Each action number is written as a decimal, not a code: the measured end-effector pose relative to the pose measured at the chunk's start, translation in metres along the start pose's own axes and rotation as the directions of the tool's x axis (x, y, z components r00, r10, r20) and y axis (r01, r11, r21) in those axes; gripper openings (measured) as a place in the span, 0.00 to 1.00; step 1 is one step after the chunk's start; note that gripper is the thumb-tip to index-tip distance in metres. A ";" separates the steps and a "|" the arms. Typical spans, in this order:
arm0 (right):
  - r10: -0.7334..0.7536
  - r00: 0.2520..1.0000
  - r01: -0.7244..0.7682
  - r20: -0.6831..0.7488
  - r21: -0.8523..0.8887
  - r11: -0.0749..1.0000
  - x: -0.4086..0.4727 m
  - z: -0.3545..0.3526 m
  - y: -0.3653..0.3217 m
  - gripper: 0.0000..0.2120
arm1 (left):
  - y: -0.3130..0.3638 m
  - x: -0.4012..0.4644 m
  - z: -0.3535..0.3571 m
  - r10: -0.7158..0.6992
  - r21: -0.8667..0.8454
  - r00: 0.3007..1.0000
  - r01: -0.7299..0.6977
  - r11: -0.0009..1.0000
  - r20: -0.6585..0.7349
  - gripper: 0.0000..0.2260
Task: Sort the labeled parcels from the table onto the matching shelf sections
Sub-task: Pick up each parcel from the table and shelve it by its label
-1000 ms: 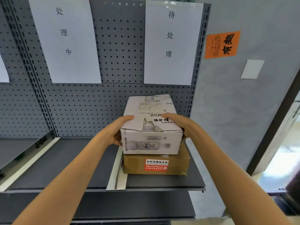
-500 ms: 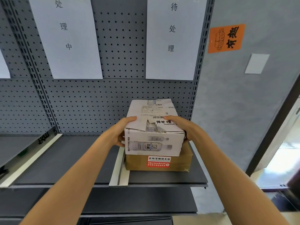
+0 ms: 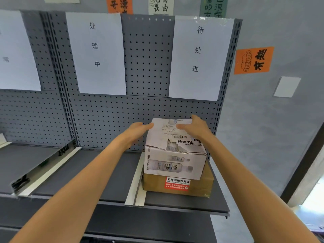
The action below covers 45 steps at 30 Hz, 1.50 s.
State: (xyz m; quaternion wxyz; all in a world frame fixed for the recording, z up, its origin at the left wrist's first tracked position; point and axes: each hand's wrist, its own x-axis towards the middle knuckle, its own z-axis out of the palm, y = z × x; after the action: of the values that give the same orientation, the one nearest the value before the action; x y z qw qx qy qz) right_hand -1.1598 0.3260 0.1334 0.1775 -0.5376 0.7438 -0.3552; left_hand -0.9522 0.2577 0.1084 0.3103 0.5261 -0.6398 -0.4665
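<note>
Steadying white box (image 3: 172, 148) atop brown box (image 3: 178, 185) under matching sign (image 3: 199, 57); left hand (image 3: 135, 133) and right hand (image 3: 196, 127) flat-fingered, flanking its far corners, gripping nothing.

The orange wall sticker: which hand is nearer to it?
Right. The right hand is at the white box's upper right, below-left of the orange sticker; the left hand is farther left.
</note>
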 end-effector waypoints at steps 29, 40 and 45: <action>-0.873 0.441 0.882 0.209 -0.279 0.379 -0.180 0.326 -0.375 0.34 | -0.163 -0.271 -0.435 0.523 0.854 0.678 0.365 0.370 -0.516 0.29; -0.957 0.116 0.993 0.267 -0.057 0.104 -0.282 0.474 -0.493 0.35 | -0.258 -0.418 -0.547 0.398 0.632 0.506 0.709 0.314 -0.766 0.30; -0.951 0.015 0.993 0.308 0.107 0.050 -0.301 0.534 -0.532 0.35 | -0.289 -0.431 -0.583 0.362 0.561 0.460 0.787 0.256 -0.811 0.30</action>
State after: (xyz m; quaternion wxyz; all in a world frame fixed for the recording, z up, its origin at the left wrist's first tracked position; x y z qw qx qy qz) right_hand -0.3478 0.3342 0.1151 -0.0438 -0.9568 0.1568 -0.2410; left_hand -0.2147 0.5117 0.0990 0.1193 0.8471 -0.4292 0.2896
